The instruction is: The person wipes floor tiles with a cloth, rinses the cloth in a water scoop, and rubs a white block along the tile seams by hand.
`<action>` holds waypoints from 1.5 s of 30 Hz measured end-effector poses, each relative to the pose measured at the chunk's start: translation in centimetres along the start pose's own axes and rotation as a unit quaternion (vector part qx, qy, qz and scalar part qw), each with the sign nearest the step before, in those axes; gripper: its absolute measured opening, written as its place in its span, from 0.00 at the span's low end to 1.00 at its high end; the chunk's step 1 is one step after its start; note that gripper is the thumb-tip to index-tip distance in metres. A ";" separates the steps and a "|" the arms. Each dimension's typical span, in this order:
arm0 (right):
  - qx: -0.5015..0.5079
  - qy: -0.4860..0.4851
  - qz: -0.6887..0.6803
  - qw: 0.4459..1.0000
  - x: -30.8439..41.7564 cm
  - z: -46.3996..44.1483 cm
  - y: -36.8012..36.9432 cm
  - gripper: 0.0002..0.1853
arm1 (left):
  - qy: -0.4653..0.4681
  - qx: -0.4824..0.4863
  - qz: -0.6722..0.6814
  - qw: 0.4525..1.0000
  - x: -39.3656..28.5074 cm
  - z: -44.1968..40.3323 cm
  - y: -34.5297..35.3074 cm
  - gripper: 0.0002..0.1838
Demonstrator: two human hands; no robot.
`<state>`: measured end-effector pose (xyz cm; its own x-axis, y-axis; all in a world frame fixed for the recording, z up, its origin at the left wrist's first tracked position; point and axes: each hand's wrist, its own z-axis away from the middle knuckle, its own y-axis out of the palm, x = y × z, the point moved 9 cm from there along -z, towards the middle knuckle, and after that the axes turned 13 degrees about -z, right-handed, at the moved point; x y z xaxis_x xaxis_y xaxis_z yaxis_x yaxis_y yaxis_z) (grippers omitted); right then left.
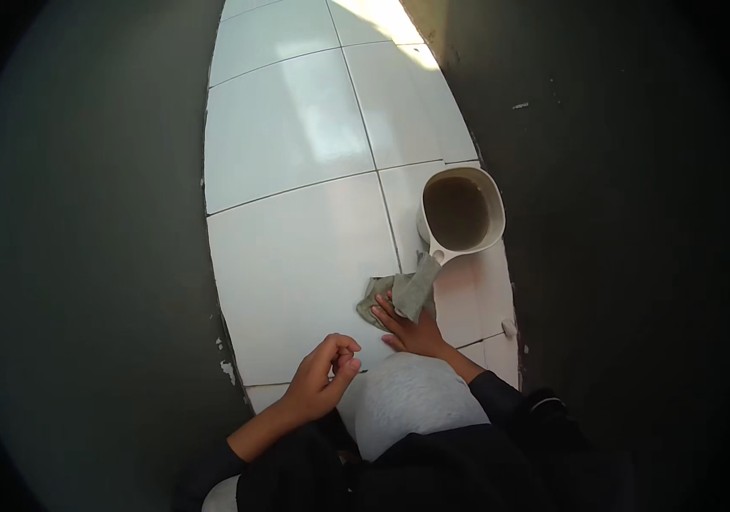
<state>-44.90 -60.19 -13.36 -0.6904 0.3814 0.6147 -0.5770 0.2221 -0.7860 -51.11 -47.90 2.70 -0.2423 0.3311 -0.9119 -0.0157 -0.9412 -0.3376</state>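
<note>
A grey-green cloth (414, 293) lies bunched on the white tiles, just below the handle of a pale dipper. My right hand (412, 331) presses on the cloth, its fingers partly covered by a fold. The dipper (496, 209) stands at the right edge of the tiles and holds murky brownish liquid. To the left, my left hand (328, 375) is raised over the tiles with curled fingers, thumb near the fingertips. Nothing shows in its grip.
White tiles (296, 256) with dark joints form a narrow strip running away from me. Dark grey surfaces (109, 256) flank it on both sides. A small pale lump (509, 328) sits at the right edge. My light grey-clad knee (412, 397) is close below my hands.
</note>
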 end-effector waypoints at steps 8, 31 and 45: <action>-0.049 0.006 -0.130 0.990 -1.7 8.1 -2.5 0.23 | -0.016 0.073 -0.033 0.997 1.0 -4.9 3.0 0.09; -0.112 0.396 0.246 0.878 -12.1 18.0 -8.3 0.13 | 0.133 0.082 -0.286 0.946 0.3 -11.9 9.6 0.12; -0.179 0.110 -0.076 0.975 -5.3 -1.0 -25.7 0.24 | 0.126 0.306 -0.296 0.896 -3.5 -10.3 5.0 0.18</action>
<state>-25.96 -67.07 3.51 -0.4754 0.4938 0.7282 -0.4498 0.5749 -0.6835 -40.39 -53.02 1.80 0.2092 0.7165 -0.6655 -0.6170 -0.4312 -0.6583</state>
